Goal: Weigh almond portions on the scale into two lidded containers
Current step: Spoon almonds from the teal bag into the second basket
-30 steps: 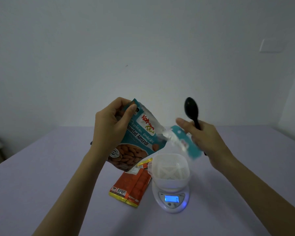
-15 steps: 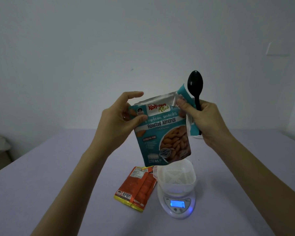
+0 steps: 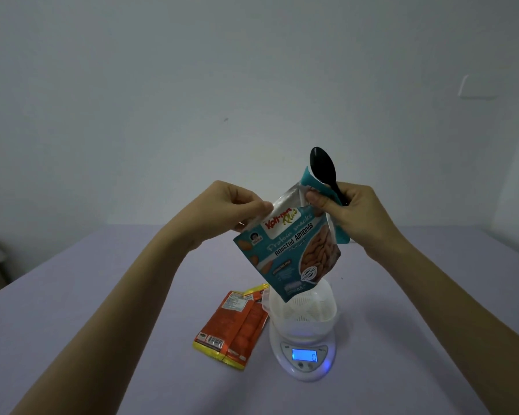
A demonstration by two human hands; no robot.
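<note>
Both hands are up over the desk (image 3: 102,324). The left hand (image 3: 231,205) pinches the top left edge of the almond pouch (image 3: 291,250), fingers curled. The right hand (image 3: 351,211) pinches the top right corner and grips a black spoon (image 3: 322,166), bowl up. The pouch hangs tilted in the air above the white container (image 3: 304,313). The desk's far edge meets the wall, the left edge slants off, and there is bare surface left, right and in front. Count: one pouch, one orange packet (image 3: 234,327) lying flat just left of the scale (image 3: 304,357), one container on that one scale with its display lit, one spoon.
</note>
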